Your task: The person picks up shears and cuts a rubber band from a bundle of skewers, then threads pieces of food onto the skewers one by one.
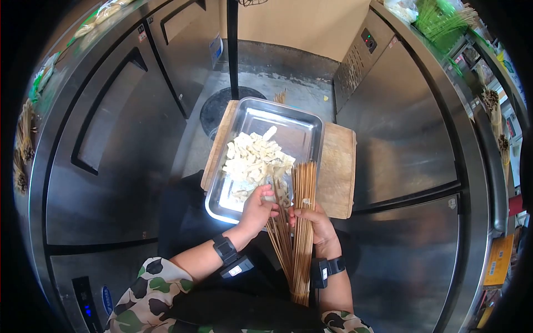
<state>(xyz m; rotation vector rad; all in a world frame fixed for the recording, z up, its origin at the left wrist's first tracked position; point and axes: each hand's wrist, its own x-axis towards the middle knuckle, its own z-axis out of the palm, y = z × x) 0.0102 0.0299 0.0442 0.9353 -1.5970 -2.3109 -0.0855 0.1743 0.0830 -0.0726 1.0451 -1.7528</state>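
My right hand [314, 221] is closed around a thick bundle of bamboo skewers [303, 244], thumb across the front, the bundle standing nearly upright. Beside it, several darker skewers [280, 244] fan out to the left, and the curled fingers of my left hand [259, 211] are closed at them; the exact grip is partly hidden. Just beyond both hands lies a shiny metal tray [297, 119] with a heap of pale, cream-white food pieces [255, 157] in its left and middle part. Their kind cannot be made out. The bundle's top overlaps the tray's near right corner.
Under the tray is a wooden board [338, 166]. Steel cabinets stand on the left [111, 139] and right [400, 127]. A black pole [232, 50] rises behind the tray from a round dark base [214, 108]. More skewers [25, 139] lie on the left counter; green-wrapped bundles [444, 22] lie top right.
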